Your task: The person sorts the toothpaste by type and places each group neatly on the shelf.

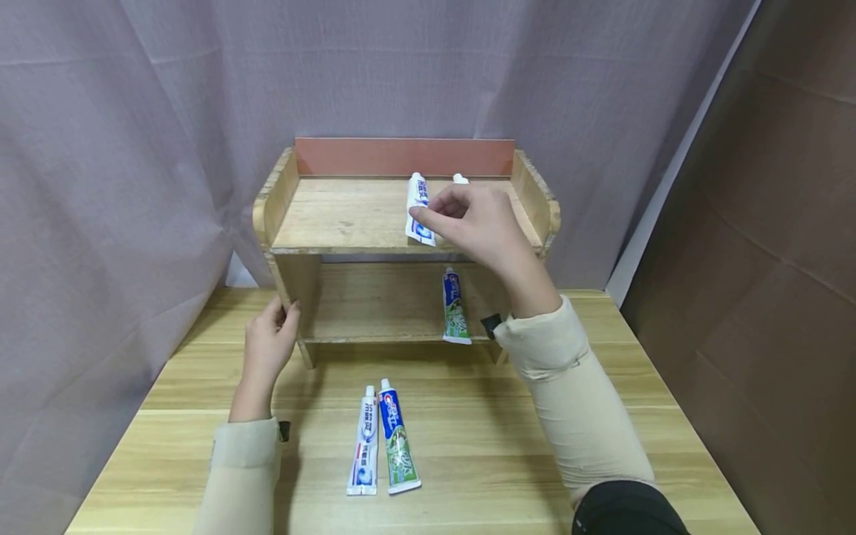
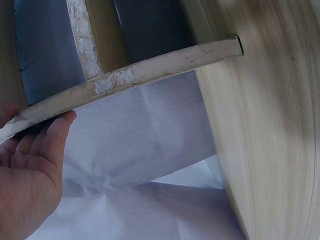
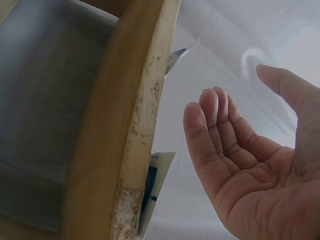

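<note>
My left hand [image 1: 267, 338] grips the left side panel of a two-tier wooden shelf [image 1: 341, 215]; in the left wrist view its fingers and thumb lie on either side of the panel's edge [image 2: 170, 65]. Over the upper board, my right hand [image 1: 487, 223] is beside a white-and-blue toothpaste tube [image 1: 417, 195]. Thumb and fingers stand apart with nothing between them in the right wrist view, where two tube ends jut past the board's edge. Another white tube [image 1: 460, 178] lies on the upper board, mostly hidden behind the right hand.
On the lower board lies a blue-and-green toothpaste tube [image 1: 455, 306], its end at the front edge. A white tube [image 1: 364, 446] and a blue-and-green tube [image 1: 398, 438] lie side by side on the wooden table [image 1: 481, 461]. Grey cloth [image 1: 401, 67] hangs behind the shelf.
</note>
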The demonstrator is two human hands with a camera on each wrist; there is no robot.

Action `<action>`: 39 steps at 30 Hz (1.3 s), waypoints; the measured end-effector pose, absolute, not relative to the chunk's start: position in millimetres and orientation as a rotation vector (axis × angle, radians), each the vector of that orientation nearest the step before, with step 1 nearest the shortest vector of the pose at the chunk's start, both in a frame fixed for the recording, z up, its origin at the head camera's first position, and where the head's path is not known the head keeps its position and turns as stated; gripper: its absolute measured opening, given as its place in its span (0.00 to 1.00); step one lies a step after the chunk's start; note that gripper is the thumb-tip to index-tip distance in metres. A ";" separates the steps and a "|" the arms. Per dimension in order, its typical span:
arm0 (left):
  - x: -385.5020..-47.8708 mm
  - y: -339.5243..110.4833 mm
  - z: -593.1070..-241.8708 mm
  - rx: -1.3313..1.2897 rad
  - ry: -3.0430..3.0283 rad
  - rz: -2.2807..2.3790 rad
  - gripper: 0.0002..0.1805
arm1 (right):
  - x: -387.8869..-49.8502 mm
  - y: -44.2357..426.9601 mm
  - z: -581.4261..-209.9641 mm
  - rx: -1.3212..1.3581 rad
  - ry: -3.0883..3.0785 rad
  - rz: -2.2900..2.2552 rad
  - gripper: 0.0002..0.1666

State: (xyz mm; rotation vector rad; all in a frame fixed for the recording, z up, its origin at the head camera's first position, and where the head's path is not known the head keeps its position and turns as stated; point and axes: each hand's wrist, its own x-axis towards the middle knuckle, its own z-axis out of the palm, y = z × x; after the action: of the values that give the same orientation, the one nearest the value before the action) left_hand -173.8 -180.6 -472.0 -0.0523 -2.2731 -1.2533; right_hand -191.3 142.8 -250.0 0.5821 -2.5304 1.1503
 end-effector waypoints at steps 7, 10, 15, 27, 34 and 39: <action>-173.8 -179.9 -471.8 -0.057 -2.262 -1.247 0.11 | -182.6 144.1 -255.7 0.567 -2.526 1.199 0.20; -174.6 -180.2 -471.7 -0.056 -2.263 -1.252 0.11 | -179.3 144.2 -258.6 0.567 -2.512 1.220 0.20; -174.7 -180.2 -472.1 -0.048 -2.268 -1.247 0.12 | -173.3 144.2 -265.1 0.580 -2.495 1.245 0.18; -174.8 -180.3 -472.9 -0.032 -2.282 -1.210 0.12 | -154.4 145.4 -283.3 0.642 -2.441 1.339 0.16; -174.1 -180.3 -473.9 -0.026 -2.292 -1.205 0.12 | -147.9 146.5 -303.2 0.635 -2.454 1.377 0.15; -172.7 -180.6 -472.7 -0.020 -2.301 -1.215 0.13 | -145.9 148.4 -312.9 0.608 -2.471 1.371 0.16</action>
State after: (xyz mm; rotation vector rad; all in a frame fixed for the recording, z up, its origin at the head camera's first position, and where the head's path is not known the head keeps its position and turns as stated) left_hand -172.7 -180.6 -472.7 -0.0195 -2.3014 -1.2146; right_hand -145.9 148.4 -312.9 0.6081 -2.4712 1.3713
